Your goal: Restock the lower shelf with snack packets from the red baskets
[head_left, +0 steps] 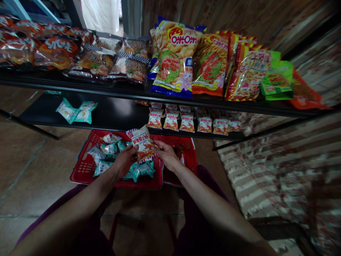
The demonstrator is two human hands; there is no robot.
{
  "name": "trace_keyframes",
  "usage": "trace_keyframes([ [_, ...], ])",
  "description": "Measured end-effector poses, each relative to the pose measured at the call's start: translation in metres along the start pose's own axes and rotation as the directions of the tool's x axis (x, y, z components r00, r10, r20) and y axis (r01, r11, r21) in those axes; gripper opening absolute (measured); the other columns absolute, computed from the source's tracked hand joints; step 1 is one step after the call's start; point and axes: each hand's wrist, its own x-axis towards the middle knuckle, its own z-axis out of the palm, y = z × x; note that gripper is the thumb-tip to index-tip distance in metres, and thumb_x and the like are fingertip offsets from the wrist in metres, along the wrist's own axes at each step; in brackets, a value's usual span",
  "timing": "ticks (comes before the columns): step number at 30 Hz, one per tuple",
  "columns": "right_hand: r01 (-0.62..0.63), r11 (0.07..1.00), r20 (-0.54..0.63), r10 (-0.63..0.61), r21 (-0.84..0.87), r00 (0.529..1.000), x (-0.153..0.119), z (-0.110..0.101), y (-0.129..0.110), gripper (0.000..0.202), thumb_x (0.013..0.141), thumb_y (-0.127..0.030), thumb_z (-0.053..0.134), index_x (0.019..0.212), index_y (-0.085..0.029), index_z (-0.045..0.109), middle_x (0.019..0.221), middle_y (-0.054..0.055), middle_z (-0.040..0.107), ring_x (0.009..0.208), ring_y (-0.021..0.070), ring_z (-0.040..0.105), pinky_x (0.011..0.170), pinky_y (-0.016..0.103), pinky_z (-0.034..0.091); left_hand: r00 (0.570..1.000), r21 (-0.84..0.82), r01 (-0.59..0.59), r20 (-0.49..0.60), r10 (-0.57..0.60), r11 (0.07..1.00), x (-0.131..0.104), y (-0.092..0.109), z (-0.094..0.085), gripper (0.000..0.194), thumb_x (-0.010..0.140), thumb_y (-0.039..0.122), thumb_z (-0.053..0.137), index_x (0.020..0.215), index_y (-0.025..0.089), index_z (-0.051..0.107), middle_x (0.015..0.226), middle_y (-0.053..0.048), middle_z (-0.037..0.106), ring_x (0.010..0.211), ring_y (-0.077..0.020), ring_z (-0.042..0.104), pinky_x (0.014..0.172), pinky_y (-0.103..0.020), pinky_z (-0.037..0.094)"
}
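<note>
A small white and orange snack bag (pixel 143 144) is held between my two hands, its printed front facing me. My left hand (pixel 125 160) grips its lower left edge with the thumb on the front. On the right edge, my right hand (pixel 166 154) pinches the same bag. Below it stands a red plastic basket (pixel 80 156) with several teal and white snack packets (pixel 144 170) in it. A second red basket (pixel 192 149) sits against it on the right, with its contents mostly hidden by my right hand and wrist.
Ahead is a black two-level rack. Its lower shelf (pixel 114 110) bears two teal packets (pixel 85 111) at left and rows of small orange and white bags (pixel 170 119) at right. Larger snack bags (pixel 174 58) line the upper shelf (pixel 106 87). Striped fabric (pixel 266 177) hangs at right.
</note>
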Motion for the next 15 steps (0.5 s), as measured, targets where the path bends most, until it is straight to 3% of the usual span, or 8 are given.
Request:
trace_keyframes([
  [3,0.015,1.000,-0.012,-0.014,0.023,1.000,0.0018,-0.0021,0.0011,0.042,0.053,-0.031,0.084,0.092,-0.022,0.073,0.092,0.001,0.075,0.082,0.0176,0.068,0.084,0.034,0.051,0.999,-0.009,-0.040,-0.036,0.040,0.999,0.0011,0.0055,-0.0019,0.027,0.078,0.033,0.069,0.099,0.016,0.063,0.100,-0.008,0.069,0.083,-0.0167,0.066,0.074,-0.028,0.052],
  [10,0.021,1.000,-0.007,-0.021,0.016,1.000,0.0013,-0.0010,0.0003,0.045,0.050,-0.030,0.086,0.092,-0.023,0.073,0.096,0.001,0.075,0.086,0.0184,0.068,0.087,0.036,0.051,0.993,-0.038,-0.091,-0.086,0.087,0.995,0.0053,0.0092,-0.0042,0.019,0.076,0.028,0.070,0.088,0.016,0.062,0.088,-0.005,0.069,0.074,-0.0146,0.064,0.070,-0.027,0.051],
  [15,0.027,1.000,-0.015,-0.027,-0.003,1.000,0.0007,-0.0006,-0.0012,0.044,0.049,-0.031,0.086,0.090,-0.022,0.072,0.093,0.001,0.075,0.084,0.0188,0.068,0.087,0.037,0.051,0.992,-0.054,-0.113,-0.061,0.109,0.992,0.0068,0.0094,-0.0061,0.013,0.077,0.027,0.067,0.083,0.018,0.061,0.087,-0.004,0.070,0.076,-0.0155,0.065,0.075,-0.029,0.051],
])
